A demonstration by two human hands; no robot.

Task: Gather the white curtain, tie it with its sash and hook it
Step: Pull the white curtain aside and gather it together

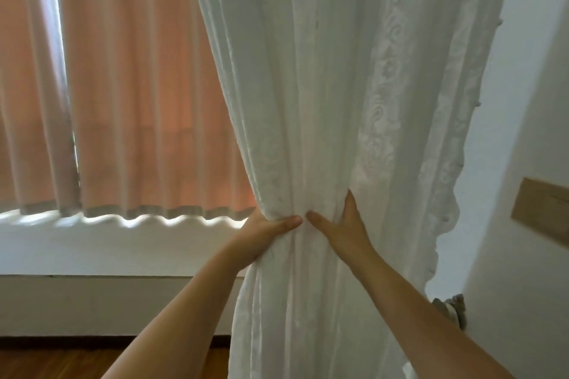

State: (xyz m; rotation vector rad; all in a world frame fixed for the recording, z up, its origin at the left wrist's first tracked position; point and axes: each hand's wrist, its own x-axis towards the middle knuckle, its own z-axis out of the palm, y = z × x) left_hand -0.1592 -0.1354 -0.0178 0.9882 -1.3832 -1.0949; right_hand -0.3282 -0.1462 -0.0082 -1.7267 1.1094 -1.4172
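Note:
The white curtain (323, 86), sheer with lace patterns and a frilled right edge, hangs down the middle of the view. It is bunched into a narrow waist at about mid-height. My left hand (264, 231) wraps that waist from the left, thumb across the front and fingers hidden behind the cloth. My right hand (345, 228) presses the bunch from the right, thumb pointing left and fingers tucked into the folds. The two thumbs nearly touch. A grey metal hook-like fitting (452, 308) sticks out of the right wall below the frill. No sash is visible.
A pink pleated curtain (138, 86) covers the window on the left, with light under its hem. A white wall (523, 163) rises on the right, bearing a wooden plaque (542, 212). Wooden floor (55, 363) shows at the bottom left.

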